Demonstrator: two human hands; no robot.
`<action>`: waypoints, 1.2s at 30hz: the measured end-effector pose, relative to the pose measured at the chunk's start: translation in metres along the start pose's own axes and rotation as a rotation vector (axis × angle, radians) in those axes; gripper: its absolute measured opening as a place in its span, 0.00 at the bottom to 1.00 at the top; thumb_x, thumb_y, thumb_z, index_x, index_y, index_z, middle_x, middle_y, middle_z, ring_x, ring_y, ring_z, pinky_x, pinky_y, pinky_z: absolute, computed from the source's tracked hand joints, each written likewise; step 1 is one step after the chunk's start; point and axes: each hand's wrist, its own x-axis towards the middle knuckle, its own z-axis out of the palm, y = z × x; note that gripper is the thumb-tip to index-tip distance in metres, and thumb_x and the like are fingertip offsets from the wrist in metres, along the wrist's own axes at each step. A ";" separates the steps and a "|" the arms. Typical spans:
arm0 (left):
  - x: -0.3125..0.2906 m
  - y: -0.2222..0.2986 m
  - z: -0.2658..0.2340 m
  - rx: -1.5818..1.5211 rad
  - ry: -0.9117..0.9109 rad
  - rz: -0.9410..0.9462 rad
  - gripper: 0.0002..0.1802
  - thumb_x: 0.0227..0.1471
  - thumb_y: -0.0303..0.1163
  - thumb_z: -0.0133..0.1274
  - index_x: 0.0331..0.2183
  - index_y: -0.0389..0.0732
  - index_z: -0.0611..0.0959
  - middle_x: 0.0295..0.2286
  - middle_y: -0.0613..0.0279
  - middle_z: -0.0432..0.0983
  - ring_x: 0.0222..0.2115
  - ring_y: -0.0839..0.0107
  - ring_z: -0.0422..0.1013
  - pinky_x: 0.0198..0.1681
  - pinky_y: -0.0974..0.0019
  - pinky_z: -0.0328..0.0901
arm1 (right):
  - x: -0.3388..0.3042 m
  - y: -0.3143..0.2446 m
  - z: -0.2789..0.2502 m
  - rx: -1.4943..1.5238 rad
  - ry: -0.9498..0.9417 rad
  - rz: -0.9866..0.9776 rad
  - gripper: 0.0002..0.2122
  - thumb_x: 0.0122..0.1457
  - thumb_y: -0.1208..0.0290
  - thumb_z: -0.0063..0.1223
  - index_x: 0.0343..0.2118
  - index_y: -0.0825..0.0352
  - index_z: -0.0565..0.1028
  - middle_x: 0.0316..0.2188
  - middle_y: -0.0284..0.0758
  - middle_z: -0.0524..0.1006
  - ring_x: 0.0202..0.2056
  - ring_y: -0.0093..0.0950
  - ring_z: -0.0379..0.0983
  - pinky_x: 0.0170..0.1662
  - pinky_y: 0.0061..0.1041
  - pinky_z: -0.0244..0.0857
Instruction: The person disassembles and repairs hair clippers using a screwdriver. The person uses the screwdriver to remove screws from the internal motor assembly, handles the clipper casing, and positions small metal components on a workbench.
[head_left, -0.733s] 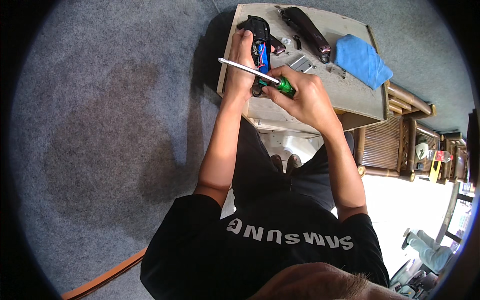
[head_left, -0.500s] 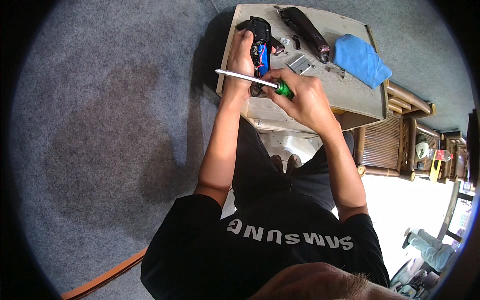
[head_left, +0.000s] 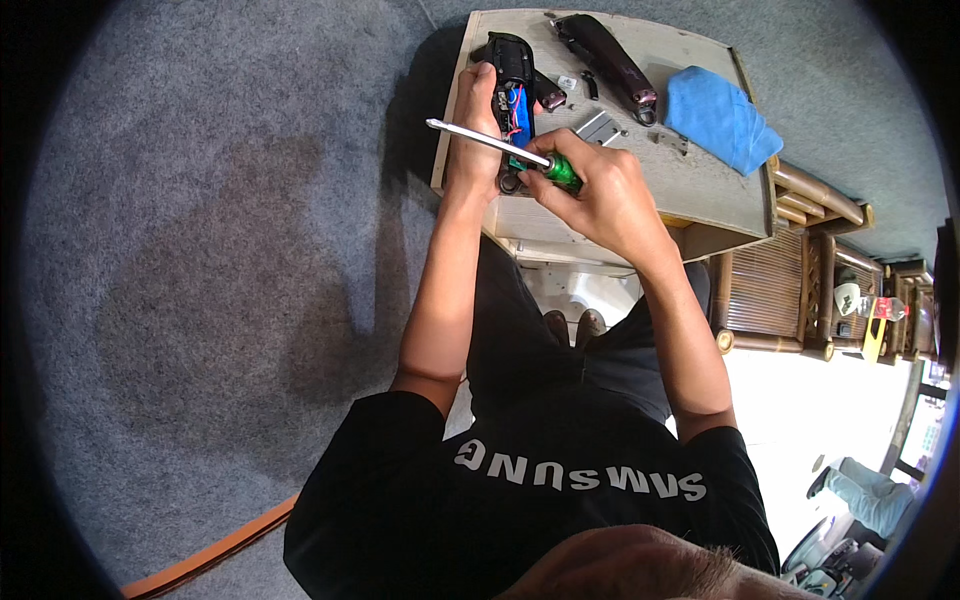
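Over the left side of a small pale table (head_left: 580,212), my left hand (head_left: 474,125) is wrapped round an opened hair clipper (head_left: 511,62). Its black body shows a blue battery (head_left: 519,110) and thin red wires inside. My right hand (head_left: 603,190) is closed round the green handle of a screwdriver (head_left: 487,138). The metal shaft points left, crossing above the lower part of the clipper and my left wrist. The right fingertips are close to the clipper's lower end; whether they touch it I cannot tell.
A second, dark maroon clipper (head_left: 610,62) lies farther back on the table. Beside it are a folded blue cloth (head_left: 715,115), a metal blade plate (head_left: 598,128) and a dark casing part (head_left: 549,92). A bamboo bench (head_left: 765,290) stands to the right. Another person's legs (head_left: 868,493) show at lower right.
The screwdriver and my right hand have shifted slightly left, with the shaft tilting a little more steeply. My left hand keeps its hold on the clipper.
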 end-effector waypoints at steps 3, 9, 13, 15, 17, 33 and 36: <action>0.001 -0.001 -0.001 -0.016 -0.002 -0.010 0.20 0.69 0.51 0.44 0.44 0.43 0.78 0.28 0.61 0.80 0.24 0.77 0.75 0.28 0.72 0.71 | 0.000 -0.001 0.000 0.000 0.002 0.001 0.10 0.58 0.67 0.65 0.41 0.62 0.80 0.27 0.40 0.83 0.28 0.43 0.82 0.33 0.41 0.74; 0.001 0.000 -0.002 -0.022 -0.015 -0.004 0.21 0.70 0.51 0.43 0.44 0.43 0.78 0.28 0.60 0.80 0.24 0.77 0.75 0.27 0.72 0.71 | -0.002 -0.002 -0.001 0.015 0.001 0.027 0.10 0.58 0.66 0.64 0.41 0.62 0.80 0.24 0.41 0.82 0.26 0.44 0.81 0.32 0.41 0.74; 0.004 -0.004 -0.005 -0.039 -0.051 -0.002 0.20 0.70 0.50 0.43 0.43 0.43 0.78 0.28 0.60 0.80 0.24 0.76 0.75 0.27 0.72 0.71 | -0.001 0.000 -0.001 0.028 0.000 0.036 0.11 0.58 0.66 0.64 0.42 0.62 0.79 0.22 0.42 0.81 0.26 0.45 0.81 0.32 0.41 0.73; 0.004 -0.004 -0.006 -0.042 -0.048 -0.004 0.20 0.70 0.50 0.43 0.43 0.43 0.78 0.28 0.60 0.80 0.24 0.76 0.75 0.27 0.72 0.71 | 0.000 0.000 0.000 0.022 0.008 0.032 0.10 0.58 0.66 0.64 0.41 0.61 0.79 0.22 0.42 0.81 0.26 0.45 0.81 0.32 0.41 0.73; 0.003 -0.003 -0.005 -0.043 -0.046 -0.006 0.20 0.70 0.50 0.43 0.43 0.43 0.78 0.28 0.60 0.80 0.24 0.76 0.75 0.28 0.72 0.71 | 0.000 -0.001 0.001 0.016 0.016 0.028 0.10 0.59 0.66 0.64 0.41 0.61 0.79 0.22 0.41 0.81 0.26 0.45 0.81 0.32 0.41 0.73; -0.002 -0.003 0.001 -0.066 0.036 0.051 0.18 0.71 0.49 0.42 0.43 0.45 0.76 0.28 0.61 0.80 0.24 0.77 0.74 0.29 0.72 0.70 | -0.001 0.000 0.004 0.032 0.027 0.032 0.11 0.55 0.66 0.65 0.40 0.61 0.80 0.24 0.39 0.82 0.26 0.42 0.82 0.32 0.40 0.74; 0.000 -0.006 -0.002 -0.048 0.045 0.056 0.19 0.70 0.49 0.40 0.44 0.45 0.75 0.28 0.60 0.79 0.23 0.77 0.73 0.28 0.72 0.69 | 0.000 0.000 0.003 0.038 0.023 0.037 0.10 0.55 0.67 0.65 0.40 0.62 0.80 0.24 0.39 0.82 0.27 0.43 0.82 0.32 0.40 0.74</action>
